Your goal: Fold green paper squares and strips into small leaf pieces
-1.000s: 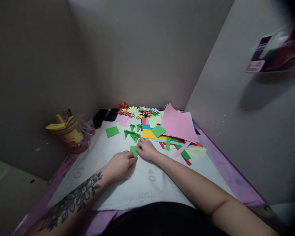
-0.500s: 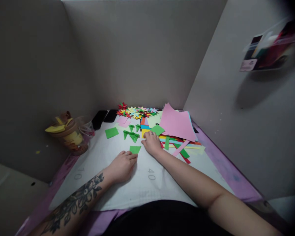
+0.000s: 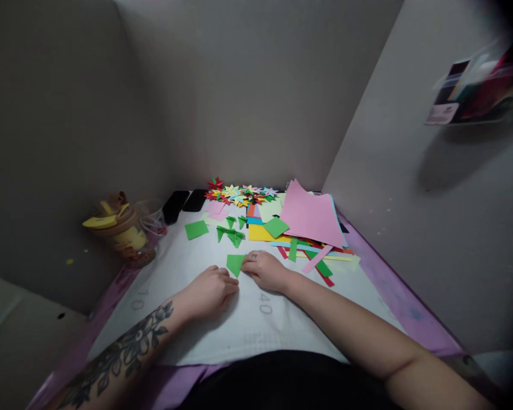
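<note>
A small green piece of paper [image 3: 235, 264] lies on the white table cover between my hands. My right hand [image 3: 265, 271] pinches its right edge with bent fingers. At the paper's lower tip, my left hand [image 3: 214, 289] has its fingers curled together, the tips against that corner. Just beyond are several folded green paper pieces [image 3: 231, 234]. A flat green paper square [image 3: 196, 230] lies to their left, and another green square [image 3: 276, 227] rests on the coloured sheets at the right.
Several folded paper stars [image 3: 239, 195] are heaped at the back. Pink sheets [image 3: 312, 219] and loose paper strips [image 3: 318, 263] lie at right. Two black phones [image 3: 176, 206] and a pot [image 3: 123, 230] stand along the left. Walls enclose the table; a clear pouch [image 3: 465, 94] hangs right.
My right hand has moved from the green square on the coloured sheets back toward me, to the small green paper. The left hand stays near that paper, slightly lower.
</note>
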{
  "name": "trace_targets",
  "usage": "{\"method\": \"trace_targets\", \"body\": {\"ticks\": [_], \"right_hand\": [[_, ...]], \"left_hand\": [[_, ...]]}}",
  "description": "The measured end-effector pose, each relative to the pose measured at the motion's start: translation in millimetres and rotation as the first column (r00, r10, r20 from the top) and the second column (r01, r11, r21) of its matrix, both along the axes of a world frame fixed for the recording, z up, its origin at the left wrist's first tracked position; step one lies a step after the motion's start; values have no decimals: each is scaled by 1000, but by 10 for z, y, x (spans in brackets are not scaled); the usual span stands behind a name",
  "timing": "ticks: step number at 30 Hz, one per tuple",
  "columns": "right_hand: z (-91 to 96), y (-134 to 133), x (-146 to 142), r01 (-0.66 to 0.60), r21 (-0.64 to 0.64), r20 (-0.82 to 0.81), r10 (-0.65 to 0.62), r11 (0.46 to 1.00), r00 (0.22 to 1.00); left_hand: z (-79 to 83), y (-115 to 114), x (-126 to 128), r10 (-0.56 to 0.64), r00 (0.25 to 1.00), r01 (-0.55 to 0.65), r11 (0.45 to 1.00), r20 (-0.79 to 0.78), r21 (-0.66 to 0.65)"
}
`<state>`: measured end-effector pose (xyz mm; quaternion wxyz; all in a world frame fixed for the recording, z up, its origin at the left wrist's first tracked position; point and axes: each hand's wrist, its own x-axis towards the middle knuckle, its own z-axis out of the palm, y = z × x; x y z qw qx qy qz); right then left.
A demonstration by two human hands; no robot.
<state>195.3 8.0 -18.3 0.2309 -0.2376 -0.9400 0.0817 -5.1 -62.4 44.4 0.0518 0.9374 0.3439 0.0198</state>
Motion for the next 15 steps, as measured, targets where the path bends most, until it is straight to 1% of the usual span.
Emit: {"method": "trace_targets", "body": {"ticks": [2,4,5,6,8,10,12,13,15], "right_hand": [[15,-10,1,5,14,18,-5,1000,1000],[13,-12,1,-4,15,8,4,1000,1000],[7,-8,1,-11,12,-5,11,1000,1000],[-1,-1,0,-20,8,-19,20,1000,1000],[-16,17,-1,-35,-4,-40,35,999,999],[-26,35,-3,-47,-18,-46,46,999,998],[-28,46,-4,-51,-28,-50,49,998,998],[-28,49,-5,-50,-31,-52,48,998,997],[-26,52,-6,-46,-36,-52,44,998,998]], "left_hand": [[-14,42,-49,88,995,-88,996,-43,5],[-70,107,-96,255,964,-250,965,-68,76],[-109,143,-117,317,947,-309,944,-59,112],[-152,177,-134,355,934,-347,929,-44,132],[-242,236,-162,389,921,-388,914,11,117],[-326,279,-182,418,901,-425,904,119,45],[-399,312,-196,446,853,-443,893,271,-75],[-431,328,-200,461,814,-437,887,354,-151],[-486,361,-198,500,706,-378,865,502,-331]]}}
